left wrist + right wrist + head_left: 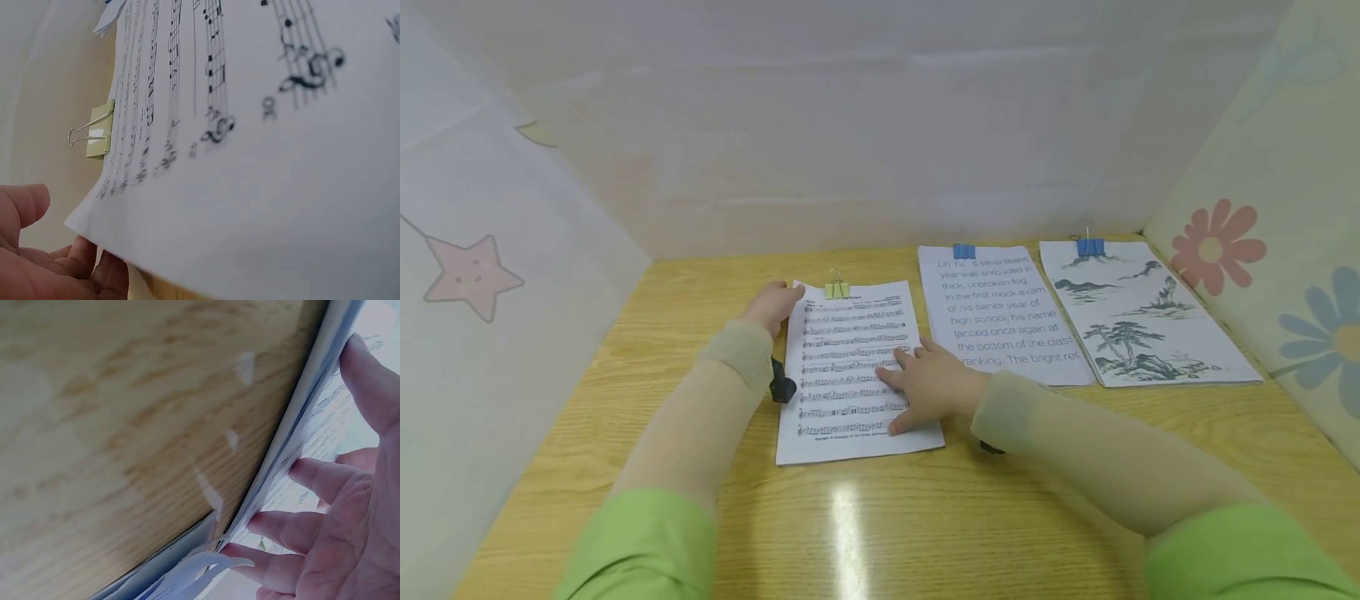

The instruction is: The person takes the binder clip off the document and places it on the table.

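Note:
A stack of sheet music [853, 375] lies on the table, a yellow binder clip [837, 289] on its top edge. My left hand [772, 305] is at the stack's top left corner. In the left wrist view, the fingers [80, 257] touch the stack's left edge near that corner, and the thumb [30, 203] stands apart from the paper. My right hand [936, 383] rests with spread fingers on the right side of the music. In the right wrist view, its fingertips [302, 469] lie along the stack's edge.
Right of the music lies a stack of large-print text pages [1007, 312] with a blue binder clip [964, 251]. Beside it is a stack topped by a landscape ink painting [1138, 312], also with a blue clip [1091, 247]. Pale cloth walls [880, 142] enclose the wooden table [700, 517].

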`<state>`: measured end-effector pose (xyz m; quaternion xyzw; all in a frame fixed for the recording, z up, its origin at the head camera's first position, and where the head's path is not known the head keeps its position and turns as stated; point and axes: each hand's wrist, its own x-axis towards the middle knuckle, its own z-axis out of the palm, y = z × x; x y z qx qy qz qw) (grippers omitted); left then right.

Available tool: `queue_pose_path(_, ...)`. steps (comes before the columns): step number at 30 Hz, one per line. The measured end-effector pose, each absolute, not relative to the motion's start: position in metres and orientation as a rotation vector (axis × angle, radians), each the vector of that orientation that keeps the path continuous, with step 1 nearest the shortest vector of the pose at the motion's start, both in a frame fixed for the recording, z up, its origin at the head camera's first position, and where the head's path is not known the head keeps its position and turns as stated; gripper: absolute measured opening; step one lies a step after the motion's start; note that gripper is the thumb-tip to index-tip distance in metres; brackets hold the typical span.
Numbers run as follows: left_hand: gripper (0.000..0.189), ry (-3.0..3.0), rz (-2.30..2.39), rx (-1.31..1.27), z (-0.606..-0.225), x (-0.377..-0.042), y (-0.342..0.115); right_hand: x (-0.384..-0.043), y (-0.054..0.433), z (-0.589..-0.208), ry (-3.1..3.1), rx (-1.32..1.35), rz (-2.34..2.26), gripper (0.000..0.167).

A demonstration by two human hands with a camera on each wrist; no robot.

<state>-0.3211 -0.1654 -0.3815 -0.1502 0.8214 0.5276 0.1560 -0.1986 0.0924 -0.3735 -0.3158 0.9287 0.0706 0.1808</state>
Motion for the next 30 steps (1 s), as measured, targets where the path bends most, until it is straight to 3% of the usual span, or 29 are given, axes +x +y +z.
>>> queue_pose_path(6,0.063,2.310,1.663,-0.426,-0.388,-0.328,-0.159,-0.199,0.093,-0.374,2.619,-0.891,0.185,0.094)
queue_pose_path(16,0.054,2.500,1.470,-0.436,-0.392,-0.331,-0.151,-0.199,0.092,-0.376,2.630,-0.895,0.195,0.094)
queue_pose_path(30,0.054,2.532,1.419,-0.434,-0.396,-0.336,-0.152,-0.197,0.090,-0.374,2.635,-0.881,0.205,0.093)
